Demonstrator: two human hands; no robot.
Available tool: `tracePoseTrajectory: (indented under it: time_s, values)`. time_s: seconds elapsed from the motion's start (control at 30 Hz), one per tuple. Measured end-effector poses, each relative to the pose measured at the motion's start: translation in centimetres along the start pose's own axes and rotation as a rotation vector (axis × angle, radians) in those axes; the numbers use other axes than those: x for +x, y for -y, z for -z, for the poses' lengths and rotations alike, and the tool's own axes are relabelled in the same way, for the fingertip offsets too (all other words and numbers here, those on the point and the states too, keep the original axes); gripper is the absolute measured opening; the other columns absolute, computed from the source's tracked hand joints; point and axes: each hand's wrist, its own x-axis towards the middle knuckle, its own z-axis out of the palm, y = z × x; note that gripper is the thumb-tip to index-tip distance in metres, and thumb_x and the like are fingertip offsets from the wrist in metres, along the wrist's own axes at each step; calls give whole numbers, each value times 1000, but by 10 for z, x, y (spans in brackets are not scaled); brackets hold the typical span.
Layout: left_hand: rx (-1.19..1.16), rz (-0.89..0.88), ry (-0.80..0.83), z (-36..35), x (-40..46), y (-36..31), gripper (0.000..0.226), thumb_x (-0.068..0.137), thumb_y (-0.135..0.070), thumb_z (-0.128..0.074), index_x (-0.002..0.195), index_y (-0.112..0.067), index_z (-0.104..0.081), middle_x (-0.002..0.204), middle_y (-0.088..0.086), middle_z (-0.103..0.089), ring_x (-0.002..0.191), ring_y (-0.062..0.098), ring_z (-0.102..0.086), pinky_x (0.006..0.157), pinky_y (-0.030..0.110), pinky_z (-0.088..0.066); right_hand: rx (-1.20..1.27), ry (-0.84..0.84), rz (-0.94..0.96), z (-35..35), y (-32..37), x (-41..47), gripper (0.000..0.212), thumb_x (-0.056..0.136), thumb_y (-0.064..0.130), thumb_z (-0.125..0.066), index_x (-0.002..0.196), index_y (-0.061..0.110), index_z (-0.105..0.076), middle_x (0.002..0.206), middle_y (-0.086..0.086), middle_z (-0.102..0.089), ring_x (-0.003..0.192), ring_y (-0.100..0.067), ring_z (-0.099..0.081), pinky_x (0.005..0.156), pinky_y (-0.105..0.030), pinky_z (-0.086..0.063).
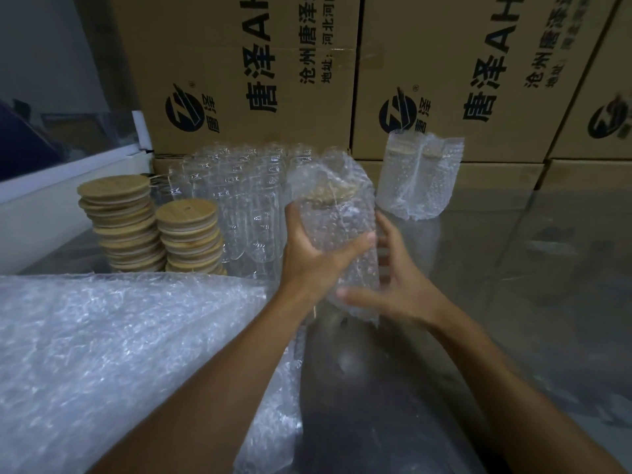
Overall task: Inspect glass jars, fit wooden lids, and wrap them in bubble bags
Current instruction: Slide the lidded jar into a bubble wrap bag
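Left hand (pixel 309 254) grips bagged jar (pixel 337 234), right hand (pixel 396 285) fingers spread open against its right side; best smooth bubble bag snug, keep lid (pixel 333 193) seated.

Stacked printed cardboard boxes (pixel 239 73) wall the back of a glossy grey table (pixel 530 268)

arms: bare, no sleeves in view | hands (pixel 318 258): ungloved (both)

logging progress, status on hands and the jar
Left hand gripping bagged jar, lid on. Right hand open against the bag's lower side. Nothing in the way; two wrapped jars behind.
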Motion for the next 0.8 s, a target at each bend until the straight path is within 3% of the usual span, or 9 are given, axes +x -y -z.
tracePoseTrajectory:
  time_s: [0.07,0.13,0.2,0.3,0.4,0.53,0.63,0.7,0.8]
  values:
    - [53,-59,4,-1,-3,-2,82,57,-48,-91,115,-60,-35,109,-27,-65,96,-3,-68,76,18,-57,-84,-17,0,-7,-8,-1,124,57,55,-92,154,29,-20,149,10,-42,137,-2,-45,107,-29,-49]
    - [111,-90,19,-3,-5,-4,85,56,-55,-90,118,-64,-31,112,-29,-62,99,-7,-65,75,10,-53,-60,-110,-18,-15,-17,-3,104,59,54,-91,142,31,-33,136,17,-54,123,5,-56,94,-20,-54]
    - [137,-110,68,-5,-6,-3,91,54,-61,-89,125,-57,-31,116,-20,-62,103,-2,-65,80,17,-55,5,-193,-52,-18,-24,-4,89,63,48,-91,136,31,-42,129,14,-62,116,1,-63,92,-26,-56]
    - [157,-90,113,-7,-7,-3,84,52,-70,-83,117,-67,-29,120,-19,-54,110,-1,-59,86,25,-54,177,-319,-105,-12,-34,-1,84,63,37,-90,136,22,-51,126,2,-68,115,-12,-67,97,-43,-57]
    - [239,-66,70,-8,-6,-1,63,67,-52,-84,113,-54,-42,112,-13,-57,96,0,-60,76,19,-48,242,-472,-178,2,-43,1,83,59,37,-89,132,19,-56,122,1,-70,111,-13,-69,98,-43,-57]
    - [328,-84,46,-5,-6,4,32,80,-24,-81,98,-34,-56,95,-9,-63,72,3,-61,69,15,-45,204,-663,-250,34,-70,9,65,67,25,-92,121,30,-56,114,10,-68,102,-6,-68,90,-34,-57]
    - [339,-77,75,-4,-9,5,27,81,-20,-79,94,-32,-59,91,-8,-64,67,1,-59,65,7,-42,136,-745,-287,62,-94,22,64,68,28,-92,119,30,-52,107,17,-62,94,3,-62,74,-19,-52]
    - [347,-56,80,-4,-10,4,26,81,-18,-79,94,-31,-61,88,-6,-65,68,7,-61,67,11,-44,65,-822,-307,85,-110,32,59,66,30,-92,105,38,-48,96,25,-55,82,12,-55,65,-11,-43]
    - [338,-56,95,-3,-11,4,25,80,-12,-80,92,-29,-64,83,-4,-67,68,12,-63,65,20,-49,-1,-902,-355,121,-136,47,58,68,31,-92,95,38,-42,87,28,-46,70,12,-46,66,-17,-40]
